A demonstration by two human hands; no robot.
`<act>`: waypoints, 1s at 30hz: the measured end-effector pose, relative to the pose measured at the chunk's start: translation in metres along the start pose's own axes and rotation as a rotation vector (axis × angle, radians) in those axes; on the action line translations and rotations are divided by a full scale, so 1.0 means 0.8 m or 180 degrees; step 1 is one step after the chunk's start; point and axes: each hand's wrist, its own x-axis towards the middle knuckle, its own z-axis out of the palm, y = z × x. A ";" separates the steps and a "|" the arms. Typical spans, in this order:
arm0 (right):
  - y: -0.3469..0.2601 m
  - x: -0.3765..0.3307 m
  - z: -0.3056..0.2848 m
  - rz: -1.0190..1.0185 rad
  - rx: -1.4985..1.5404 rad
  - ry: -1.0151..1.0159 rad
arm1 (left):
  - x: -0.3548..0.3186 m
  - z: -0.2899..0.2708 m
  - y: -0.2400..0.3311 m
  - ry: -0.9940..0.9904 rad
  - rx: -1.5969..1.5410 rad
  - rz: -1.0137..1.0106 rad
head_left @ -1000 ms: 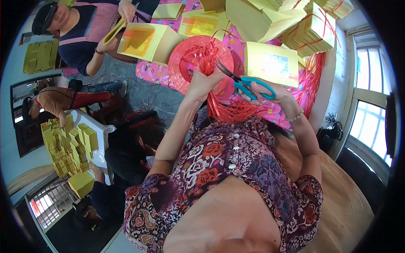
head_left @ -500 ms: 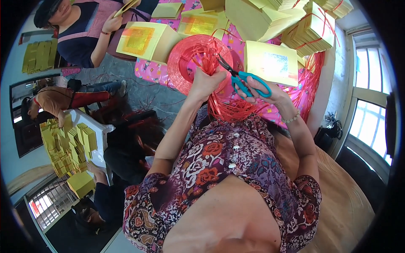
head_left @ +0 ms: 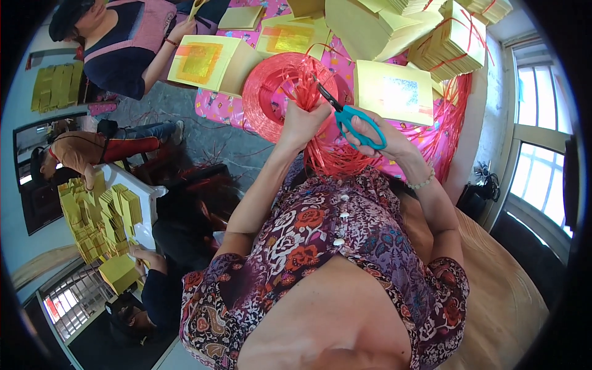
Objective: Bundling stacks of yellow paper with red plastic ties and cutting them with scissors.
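Note:
My left hand [head_left: 302, 125] is closed round a bunch of red plastic ribbon strands [head_left: 304, 89]. Loops stick up above the fist, and a long mass of strands hangs below it toward my lap. In my right hand [head_left: 372, 134] is a pair of scissors [head_left: 357, 123] with teal handles and dark blades. The blades look closed together, and their tips lie against the looped strands just above my left fist. Behind the bunch a roll of red ribbon [head_left: 259, 92] lies flat on the table.
Yellow paper stacks [head_left: 394, 92] surround the roll on a pink patterned cloth [head_left: 216, 106]. Tied bundles [head_left: 453, 43] stand at the far right, with more red strands [head_left: 453, 117] hanging beside them. Co-workers are at the left, near a white table [head_left: 151, 203] with yellow bundles.
The scissors have gone from spread handles to squeezed ones, and their blades have closed at the strands. My left hand stays nearly in place round the bunch.

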 end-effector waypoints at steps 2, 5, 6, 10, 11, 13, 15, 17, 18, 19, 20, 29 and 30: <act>0.004 -0.001 -0.001 -0.0114 -0.0012 -0.0036 | 0.002 -0.006 0.000 -0.0099 -0.0120 -0.0055; 0.005 -0.003 -0.001 -0.0104 0.0188 -0.0019 | 0.001 -0.006 0.003 -0.0159 -0.0278 -0.0092; 0.005 -0.002 -0.002 -0.0056 0.0183 -0.0030 | 0.000 -0.005 0.005 -0.0122 -0.0314 -0.0068; 0.005 -0.001 0.002 -0.0096 0.0003 -0.0227 | -0.002 -0.005 0.006 -0.0080 -0.0045 -0.0069; 0.007 0.000 0.002 -0.0098 0.0003 -0.0225 | -0.001 -0.005 0.005 -0.0111 -0.0110 0.0003; 0.012 0.002 0.003 -0.0170 0.0274 -0.0316 | -0.001 -0.007 0.002 -0.0135 -0.0176 0.0073; 0.009 0.002 0.003 -0.0162 0.0243 -0.0321 | 0.000 -0.009 -0.002 -0.0159 -0.0055 0.0174; 0.005 0.002 0.003 -0.0156 0.0209 -0.0327 | 0.001 -0.009 -0.003 -0.0165 -0.0014 0.0184; 0.003 0.003 0.003 -0.0153 0.0207 -0.0298 | 0.000 -0.009 -0.002 -0.0173 0.0030 0.0190; 0.002 0.004 0.002 -0.0149 0.0204 -0.0269 | -0.002 -0.009 0.000 -0.0171 0.0031 0.0190; 0.002 0.005 0.000 -0.0149 0.0204 -0.0272 | -0.005 -0.008 0.003 -0.0204 0.0044 0.0089; -0.007 0.007 0.000 -0.0161 0.0311 -0.0235 | -0.007 -0.009 0.007 -0.0299 0.0146 0.0008; -0.006 0.008 0.000 -0.0191 0.0290 -0.0169 | -0.008 -0.009 0.008 -0.0324 0.0128 0.0042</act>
